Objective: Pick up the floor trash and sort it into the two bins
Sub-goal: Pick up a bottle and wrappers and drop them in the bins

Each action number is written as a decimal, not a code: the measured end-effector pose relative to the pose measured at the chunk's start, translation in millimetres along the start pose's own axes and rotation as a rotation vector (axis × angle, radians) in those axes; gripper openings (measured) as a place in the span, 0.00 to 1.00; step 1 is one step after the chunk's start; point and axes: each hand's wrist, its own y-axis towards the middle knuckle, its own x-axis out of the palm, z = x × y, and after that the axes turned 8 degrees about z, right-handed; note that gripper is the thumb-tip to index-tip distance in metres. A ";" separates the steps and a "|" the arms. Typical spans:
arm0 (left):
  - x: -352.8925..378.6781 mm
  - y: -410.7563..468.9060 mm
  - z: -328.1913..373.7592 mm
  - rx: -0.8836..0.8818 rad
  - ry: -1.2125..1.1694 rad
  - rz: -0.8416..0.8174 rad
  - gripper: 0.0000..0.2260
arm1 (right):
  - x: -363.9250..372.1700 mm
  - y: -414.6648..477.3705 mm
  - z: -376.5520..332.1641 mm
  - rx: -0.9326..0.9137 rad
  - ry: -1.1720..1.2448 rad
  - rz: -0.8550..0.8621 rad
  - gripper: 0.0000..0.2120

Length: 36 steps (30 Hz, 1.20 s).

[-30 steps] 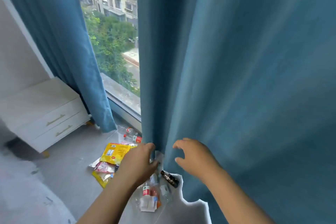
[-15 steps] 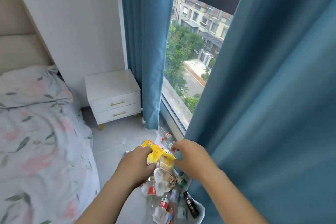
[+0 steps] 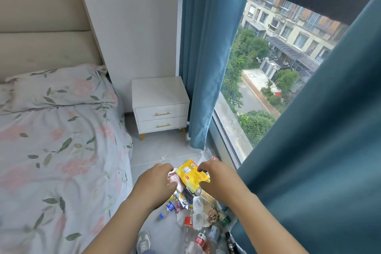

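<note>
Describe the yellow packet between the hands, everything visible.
The yellow packet is a flat, glossy, plastic-looking pouch with a white label, a red mark and small print. It lies tilted on the trash pile by the window, beside a pink wrapper. Curled fingers of the right hand meet its right edge; grip unclear.

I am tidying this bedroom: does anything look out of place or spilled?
Yes. Trash lies scattered on the floor beside the window: a yellow packet, crumpled wrappers and plastic bottles lying on their sides. The left hand and right hand reach over it.
</note>
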 end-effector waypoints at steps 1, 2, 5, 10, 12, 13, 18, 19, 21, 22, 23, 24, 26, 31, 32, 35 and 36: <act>-2.8 7.8 -5.7 -0.005 -0.001 -0.001 0.18 | 1.7 9.7 -3.1 -0.003 0.000 -0.007 0.18; -6.1 16.0 -11.8 -0.006 0.000 0.000 0.17 | 3.6 19.9 -6.5 -0.004 0.001 -0.009 0.18; -18.1 44.2 -32.5 -0.009 0.003 -0.007 0.18 | 9.4 51.6 -19.4 0.006 0.004 -0.024 0.18; -40.2 92.4 -67.0 0.010 0.023 -0.044 0.19 | 19.6 102.0 -40.6 0.060 0.007 -0.043 0.18; -48.1 109.3 -76.6 0.031 0.030 -0.072 0.20 | 22.8 117.8 -47.2 0.086 0.013 -0.047 0.18; -51.5 119.0 -81.1 0.043 0.033 -0.081 0.20 | 24.4 126.0 -49.7 0.101 0.018 -0.047 0.18; -61.6 157.5 -91.4 0.067 0.024 -0.099 0.20 | 26.0 158.0 -53.2 0.143 0.019 -0.056 0.18; -62.9 164.7 -92.3 0.070 0.025 -0.103 0.20 | 25.4 164.7 -52.7 0.145 0.015 -0.056 0.18; -65.4 179.1 -94.7 0.081 0.028 -0.102 0.20 | 23.8 179.2 -50.5 0.147 0.012 -0.050 0.18; -66.7 185.5 -95.8 0.084 0.030 -0.098 0.20 | 22.6 186.7 -49.3 0.146 0.010 -0.048 0.18; -68.1 191.9 -96.4 0.082 0.030 -0.093 0.20 | 21.5 193.8 -47.9 0.142 0.008 -0.044 0.18; -69.4 199.1 -96.9 0.080 0.031 -0.087 0.20 | 20.5 201.3 -45.7 0.135 0.006 -0.034 0.18; -71.0 214.3 -96.1 0.074 0.038 -0.081 0.20 | 18.2 216.8 -41.0 0.126 0.004 -0.019 0.18; -71.4 252.2 -90.8 0.072 0.060 -0.093 0.20 | 16.7 251.5 -25.3 0.128 0.021 -0.016 0.18; -70.9 259.0 -90.1 0.071 0.062 -0.096 0.20 | 16.7 257.3 -22.2 0.131 0.026 -0.020 0.18; -68.6 282.3 -90.4 0.080 0.063 -0.127 0.20 | 17.0 275.5 -11.7 0.155 0.029 -0.025 0.18; -68.1 291.3 -91.1 0.085 0.065 -0.139 0.20 | 17.5 281.6 -8.5 0.169 0.035 -0.027 0.18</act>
